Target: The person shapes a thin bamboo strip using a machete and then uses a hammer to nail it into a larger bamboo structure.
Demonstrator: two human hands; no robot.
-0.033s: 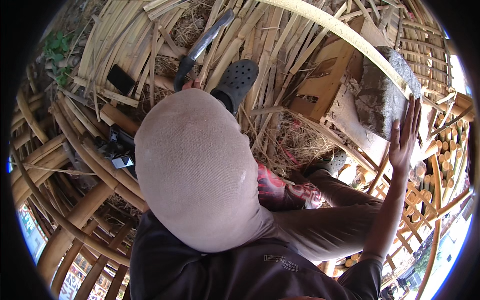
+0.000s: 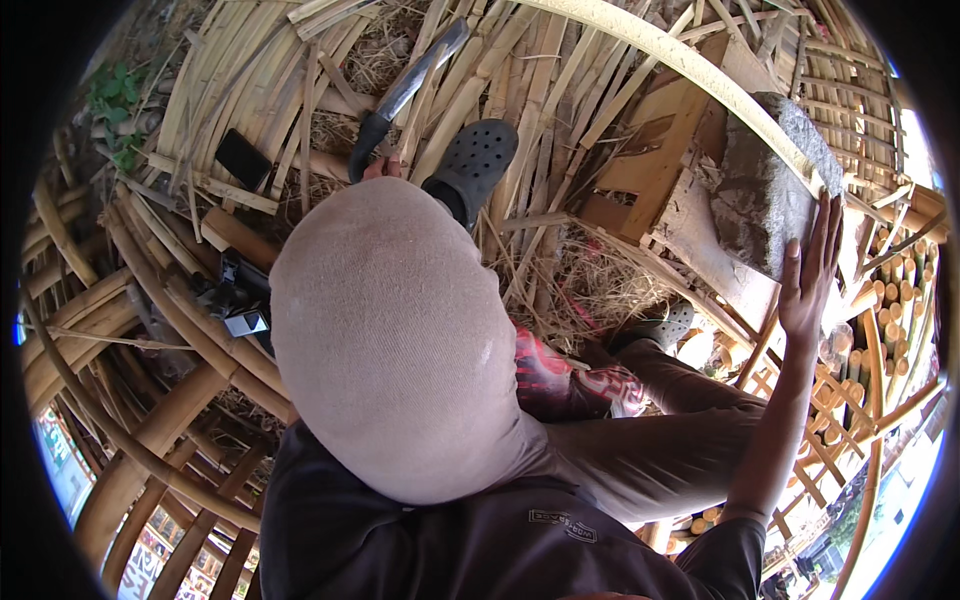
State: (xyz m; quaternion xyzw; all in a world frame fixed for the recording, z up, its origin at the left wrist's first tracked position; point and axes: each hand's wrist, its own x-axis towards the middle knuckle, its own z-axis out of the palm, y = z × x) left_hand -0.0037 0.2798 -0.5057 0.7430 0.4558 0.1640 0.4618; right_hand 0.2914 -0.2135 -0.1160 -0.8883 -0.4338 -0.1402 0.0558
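My right hand (image 2: 812, 262) is stretched out with its fingers long and nearly straight. Its fingertips rest by the end of a pale, curved bamboo strip (image 2: 700, 72), against a rough grey stone block (image 2: 768, 195). Only a few fingers of my left hand (image 2: 385, 168) show past my raised knee (image 2: 395, 335). They appear curled at the black curved handle of a large knife (image 2: 412, 88), whose broad blade points away to the upper right. The knee hides the rest of that hand and my left forearm.
Split bamboo strips (image 2: 530, 90) and shavings (image 2: 590, 285) cover the ground. A phone (image 2: 242, 160) lies at the left, near a black device (image 2: 240, 300). A wooden crate (image 2: 655, 150) stands beside the block. Bamboo framework (image 2: 160, 455) borders the left; cut poles (image 2: 900, 300) are stacked right.
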